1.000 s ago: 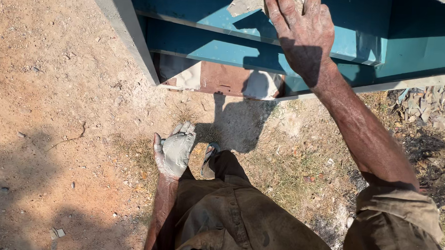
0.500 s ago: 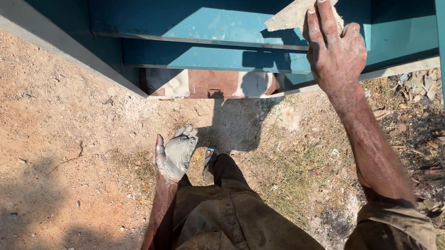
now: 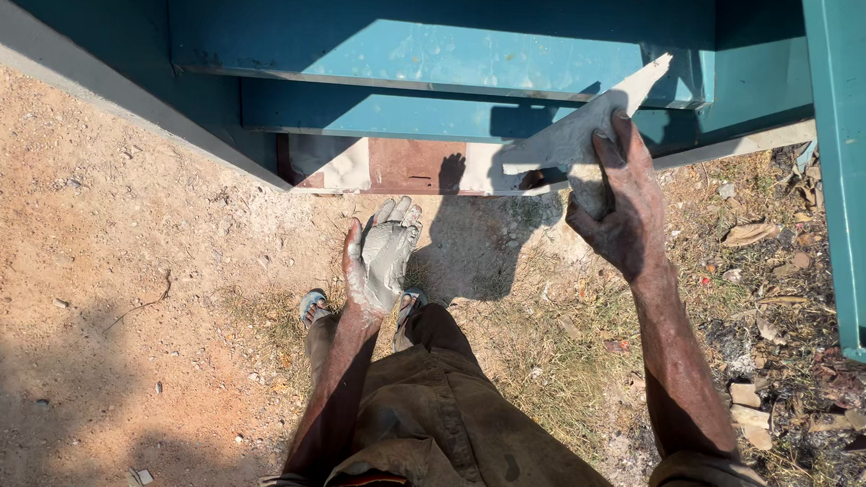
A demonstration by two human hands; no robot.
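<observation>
My right hand point(image 3: 625, 205) grips a flat grey scraper blade point(image 3: 579, 131) smeared with grey putty, held up in front of a teal-painted metal structure point(image 3: 442, 39). My left hand point(image 3: 382, 256) is held palm up near my knees. Its palm and fingers are coated with grey putty and the fingers are spread. Nothing solid lies in it. Below the teal panels an unpainted brown and white patch point(image 3: 407, 164) shows near the ground. My brown trousers point(image 3: 445, 419) and sandalled feet point(image 3: 315, 305) are below the hands.
Bare sandy ground point(image 3: 111, 259) spreads to the left, sparse dry grass point(image 3: 555, 356) and stones and dry leaves point(image 3: 790, 318) to the right. A teal post or door edge point(image 3: 850, 174) stands at the right. A grey concrete ledge point(image 3: 118, 93) runs diagonally at the upper left.
My right hand has come down from the upper teal panel with the scraper, which now shows fully. My left hand has turned palm up, showing the putty. The view has shifted left.
</observation>
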